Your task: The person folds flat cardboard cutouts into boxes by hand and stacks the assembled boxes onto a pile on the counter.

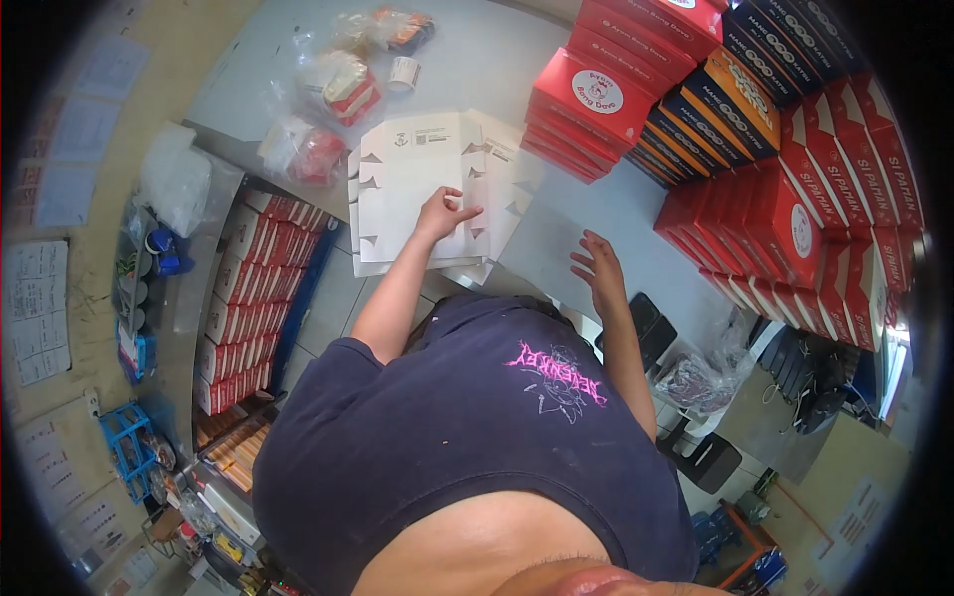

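A flat, unfolded white carton [409, 189] with cut tabs along its sides lies on top of other flat carton sheets [507, 204] at the table's front edge. My left hand [444, 213] is over the right half of this carton, thumb and fingers apart, the fingers slightly bent. It seems to touch the sheet, but I see nothing gripped in it. To the right of the sheets, my right hand [599, 266] hovers above the grey table [556, 219], fingers spread and holding nothing.
Folded red boxes [586, 99] and black-and-orange boxes [711, 109] stand stacked at the back right, with more red boxes [785, 223] along the right. Plastic-wrapped packs [343, 84] and a label roll [403, 74] lie at the back left. Shelved red cartons [253, 288] stand at left.
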The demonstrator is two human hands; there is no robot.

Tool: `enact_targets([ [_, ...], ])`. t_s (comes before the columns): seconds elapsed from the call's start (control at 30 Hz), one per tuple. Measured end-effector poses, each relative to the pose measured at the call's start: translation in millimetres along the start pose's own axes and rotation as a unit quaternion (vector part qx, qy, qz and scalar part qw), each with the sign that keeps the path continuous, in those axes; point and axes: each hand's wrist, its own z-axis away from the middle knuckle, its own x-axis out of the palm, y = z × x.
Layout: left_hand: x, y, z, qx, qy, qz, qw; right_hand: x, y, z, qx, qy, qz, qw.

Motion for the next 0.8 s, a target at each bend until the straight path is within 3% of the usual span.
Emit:
enact_targets([
  [0.07,-4.8,-9.5,-1.0,-0.005,-0.051,0.138,0.989,-2.2,2.6,0.6,0.024,-0.014,0.016,1.0],
  [0.2,-15.9,-19.0,2.3,0.016,-0.106,0.237,0.966,2.0,-2.2,5.5,0.034,-0.028,0.005,0.999],
  [0.27,-22.8,-18.0,6.4,-0.104,-0.091,0.374,0.917,5.2,-3.7,6.0,0.036,-0.04,0.0,0.999],
  [0.43,-52.4,2.1,32.3,-0.11,-0.032,0.375,0.92,9.6,1.2,6.0,0.016,-0.059,0.023,0.998],
  [0.5,-83.4,34.8,60.3,-0.059,0.042,0.452,0.889,14.3,-4.4,7.2,-0.001,-0.064,0.049,0.997],
  [0.53,-95.7,49.5,73.5,-0.058,0.041,0.453,0.889,20.7,-8.1,9.6,-0.074,-0.107,0.083,0.988],
  [0.57,-107.4,62.2,88.4,0.001,0.042,0.51,0.859,29.7,-11.8,14.3,-0.143,-0.151,0.116,0.971],
  [0.6,-117.8,73.0,104.1,0.06,0.046,0.563,0.823,48.1,-29.6,28.8,-0.141,-0.153,0.117,0.971],
  [0.67,-119.2,110.1,132.2,0.103,0.048,0.585,0.803,95.6,-85.5,68.1,-0.302,-0.192,0.151,0.921],
  [0.7,-114.2,125.8,143.7,0.148,0.046,0.604,0.782,109.8,-98.2,74.8,-0.301,-0.195,0.15,0.922],
  [0.77,-104.6,140.6,159.3,0.179,0.004,0.589,0.788,129.2,-117.8,75.7,-0.542,-0.137,0.326,0.763],
  [0.8,-102.5,145.3,164.0,0.206,-0.01,0.577,0.79,130.0,-123.0,74.8,-0.544,-0.135,0.325,0.762],
])
